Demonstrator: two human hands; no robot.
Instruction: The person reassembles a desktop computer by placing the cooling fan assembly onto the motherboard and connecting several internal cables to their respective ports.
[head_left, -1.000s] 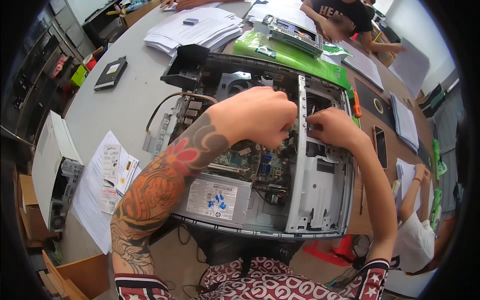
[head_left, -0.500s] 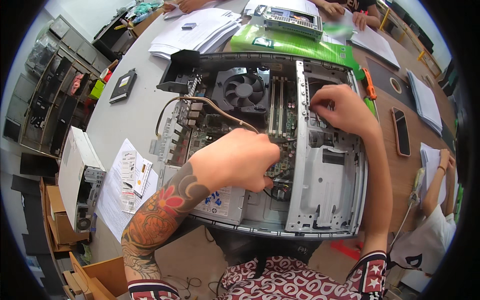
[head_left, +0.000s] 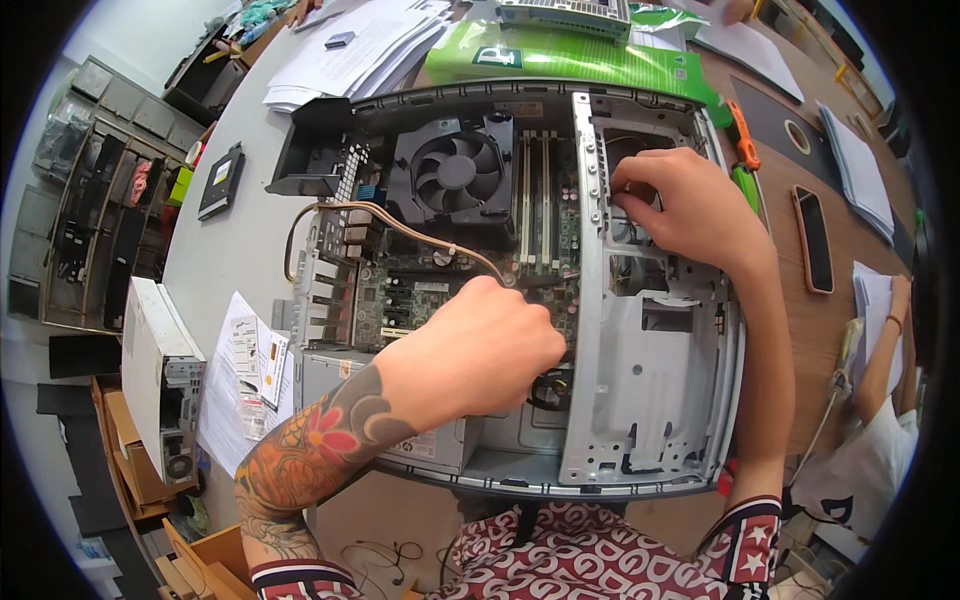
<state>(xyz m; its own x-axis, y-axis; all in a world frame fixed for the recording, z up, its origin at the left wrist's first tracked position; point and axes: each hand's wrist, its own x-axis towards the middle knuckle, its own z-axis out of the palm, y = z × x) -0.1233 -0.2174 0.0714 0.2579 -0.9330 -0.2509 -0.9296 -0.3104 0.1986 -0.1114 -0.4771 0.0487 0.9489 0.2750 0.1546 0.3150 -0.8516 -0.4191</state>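
An open desktop computer case (head_left: 640, 440) lies flat before me, its inside facing up. My left hand (head_left: 490, 340) is closed over the lower part of the green motherboard (head_left: 425, 288), beside the metal crossbar (head_left: 588, 300). Its fingertips are hidden beneath the knuckles, next to a bundle of dark cables (head_left: 548, 390). Beyond the crossbar, my right hand (head_left: 690, 205) reaches into an opening of the drive bay, thumb and fingers pinched together. What either hand grips cannot be made out. A black fan (head_left: 457, 172) and a brown-sleeved cable (head_left: 415, 228) lie left of the memory slots (head_left: 540, 205).
Green packaging (head_left: 570, 58) and paper stacks (head_left: 350, 55) lie behind the case. At right are an orange-handled screwdriver (head_left: 741, 135) and a phone (head_left: 814, 240). A black drive (head_left: 221, 182) and a white computer unit (head_left: 155, 370) sit left. Another person's arm (head_left: 885, 345) is at far right.
The view has shifted, so the case appears larger and farther left. My left fingers have curled under the hand, over the cables. My right hand stays at the drive bay.
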